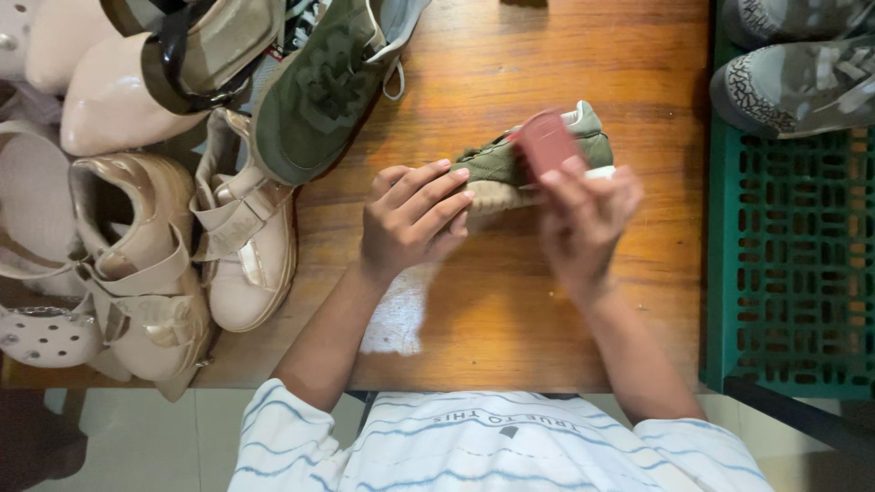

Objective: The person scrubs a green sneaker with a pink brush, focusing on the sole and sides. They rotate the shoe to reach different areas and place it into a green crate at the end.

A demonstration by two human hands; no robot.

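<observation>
I have the small olive-green shoe (510, 164) lying on its side in the middle of the tabletop (510, 310), its pale sole turned toward me. My left hand (412, 219) is curled over the toe end, fingers closed on it and pressing it down onto the wood. My right hand (583, 219) is blurred, but I can see its fingertips pinched around a small reddish-brown block (547, 141) held against the heel side of the shoe.

To do this well, I think the left hand should keep the shoe firmly pinned so it cannot skid or roll while the block works on it. I would keep the block flat against the surface, use short even strokes with light pressure, and turn the shoe a little at a time instead of twisting my wrist. My left fingertips should stay out of the block's path.

To the far left lie a larger olive sneaker (319, 91) and a pair of pale pink strapped shoes (182, 264), well apart from my hands. At the right edge stands a green plastic crate (784, 273), with grey patterned shoes (793, 82) on it.
</observation>
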